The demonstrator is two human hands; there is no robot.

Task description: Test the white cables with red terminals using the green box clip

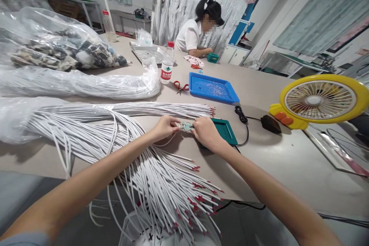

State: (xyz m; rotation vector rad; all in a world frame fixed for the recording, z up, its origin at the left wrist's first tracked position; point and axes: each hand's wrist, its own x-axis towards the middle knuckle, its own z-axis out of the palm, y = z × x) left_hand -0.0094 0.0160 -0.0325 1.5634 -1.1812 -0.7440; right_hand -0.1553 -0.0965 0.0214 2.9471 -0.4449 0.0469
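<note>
Beside the teal tray (227, 130), left hand (164, 127) and right hand (206, 132) fingers are pinching one small connector (186, 126); white cables (150, 177) are lying largely unworked.

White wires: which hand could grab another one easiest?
Probably the left hand: it lies over the white wires. The right hand, also pinching the small teal part, sits by the green tray.

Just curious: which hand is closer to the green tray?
Right. The right hand lies at the edge of the green tray; the left hand is apart, by the white cables.
</note>
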